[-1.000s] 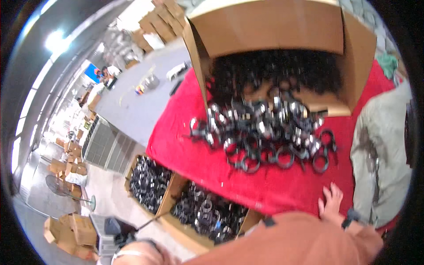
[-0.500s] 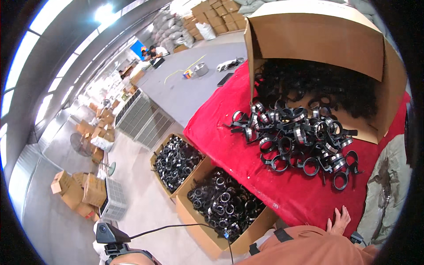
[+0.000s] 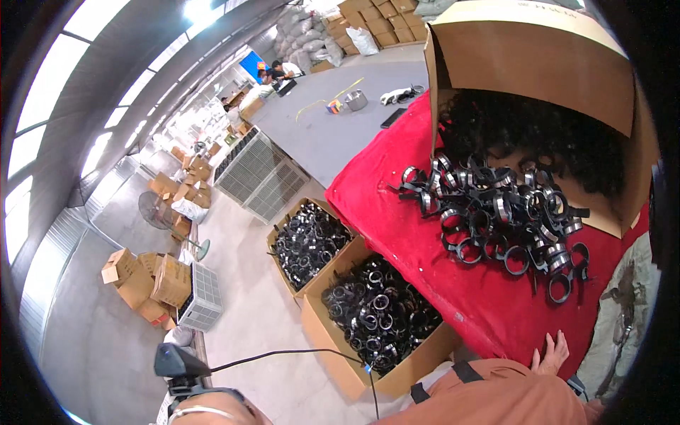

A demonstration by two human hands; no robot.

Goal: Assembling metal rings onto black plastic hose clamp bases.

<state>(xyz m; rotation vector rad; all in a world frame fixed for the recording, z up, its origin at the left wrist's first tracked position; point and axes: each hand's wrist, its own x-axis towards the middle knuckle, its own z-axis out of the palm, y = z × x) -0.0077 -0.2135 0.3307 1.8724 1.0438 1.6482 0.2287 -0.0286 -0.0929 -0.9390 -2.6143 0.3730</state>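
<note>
My right hand (image 3: 551, 354) lies on the red cloth (image 3: 496, 312) near the table's front edge, with its fingers apart and nothing in them. Beyond it is a heap of black ring clamps (image 3: 503, 212) with silver metal bands, which my hand does not touch. The heap spills from the mouth of a cardboard box (image 3: 531, 49) lying open toward me, with more black pieces (image 3: 524, 131) inside. My left hand does not show. At the lower left edge, a black camera (image 3: 180, 361) sits on a strap over bare skin, its cable running right.
Left of the table stand two cardboard boxes, a near one (image 3: 333, 361) and a far one (image 3: 283, 273), full of similar rings. Farther left are a grey slatted crate (image 3: 258, 173), a standing fan (image 3: 156, 210) and stacked cartons (image 3: 145, 287). People (image 3: 283, 69) sit in the distance.
The whole scene has shifted right in the picture as my head turned left. My right hand stays on the cloth, and the heap of clamps looks unchanged.
</note>
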